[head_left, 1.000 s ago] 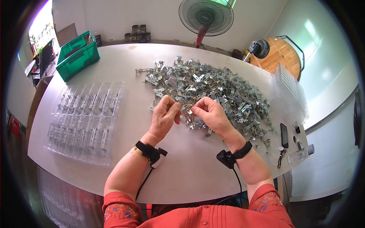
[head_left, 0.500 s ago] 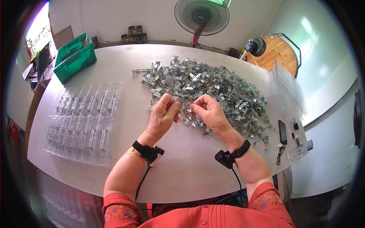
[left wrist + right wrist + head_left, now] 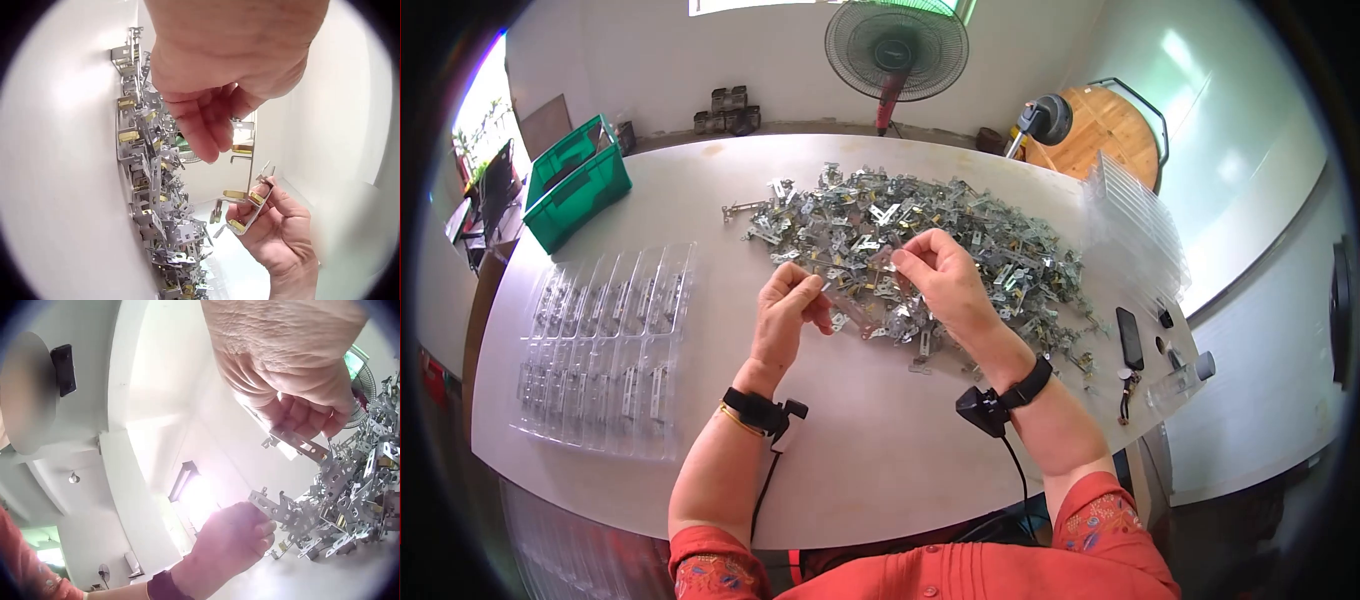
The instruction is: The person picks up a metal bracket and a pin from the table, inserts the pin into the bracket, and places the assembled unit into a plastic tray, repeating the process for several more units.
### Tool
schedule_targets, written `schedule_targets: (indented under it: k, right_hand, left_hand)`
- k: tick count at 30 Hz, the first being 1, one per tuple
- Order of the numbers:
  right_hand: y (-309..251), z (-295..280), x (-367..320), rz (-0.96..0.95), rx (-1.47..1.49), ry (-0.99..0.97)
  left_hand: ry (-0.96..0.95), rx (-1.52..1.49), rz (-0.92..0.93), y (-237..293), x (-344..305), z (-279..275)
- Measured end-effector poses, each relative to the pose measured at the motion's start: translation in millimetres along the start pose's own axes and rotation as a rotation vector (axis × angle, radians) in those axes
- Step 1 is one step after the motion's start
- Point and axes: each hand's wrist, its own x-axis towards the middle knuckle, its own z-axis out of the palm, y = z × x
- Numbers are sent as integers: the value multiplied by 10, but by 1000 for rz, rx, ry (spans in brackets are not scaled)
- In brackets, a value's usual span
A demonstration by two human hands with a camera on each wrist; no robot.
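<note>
My left hand (image 3: 783, 312) pinches one end of a long, thin metal bracket (image 3: 252, 147) with bent tabs and brass-coloured pieces. Its fingers (image 3: 206, 128) curl below the palm in the left wrist view. Opposite, my right hand (image 3: 945, 285) pinches a second bracket of similar look (image 3: 261, 209) between thumb and fingers. In the right wrist view this bracket (image 3: 300, 444) slants down from the fingertips. Both hands are apart, over the near edge of a large heap of such metal brackets (image 3: 990, 240).
A clear compartment tray (image 3: 683, 350) with brackets in its slots lies on the left of the table (image 3: 850, 450). Behind it stands a green crate (image 3: 580, 190). On the right are stacked clear trays (image 3: 1140, 230), a phone (image 3: 1129, 338) and a clear bottle (image 3: 1180, 385).
The hands were close together and have drawn apart, the left one leftward and down. Each now shows a bracket between its fingers. The head view has tilted up and shifted right.
</note>
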Motion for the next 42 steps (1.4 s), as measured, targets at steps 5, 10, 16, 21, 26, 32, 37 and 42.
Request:
schedule_targets:
  k: [5, 10, 16, 21, 26, 32, 37, 42]
  right_hand:
    - [140, -3, 148, -240, -387, 104]
    - [52, 64, -59, -48, -107, -179]
    - [89, 144, -219, 82, -64, -300]
    - [192, 137, -236, 10, -55, -278]
    - [172, 128, -292, 40, 38, -303]
    - [292, 157, -301, -112, -35, -271]
    - [306, 120, -341, -67, -22, -272]
    - [226, 94, -369, -215, -175, -212]
  left_hand:
    - [-9, -135, -68, -70, 17, -37]
    - [-37, -142, -116, -77, -2, -7]
    - [-60, -122, -116, -134, -8, 18]
    - [-87, -129, -118, -137, -24, 64]
    - [-80, -138, -133, -116, -44, 106]
    - [-126, -119, -139, -133, -39, 136]
    - [-179, -141, -154, -120, -64, 157]
    - [-200, -93, -175, -100, -80, 207]
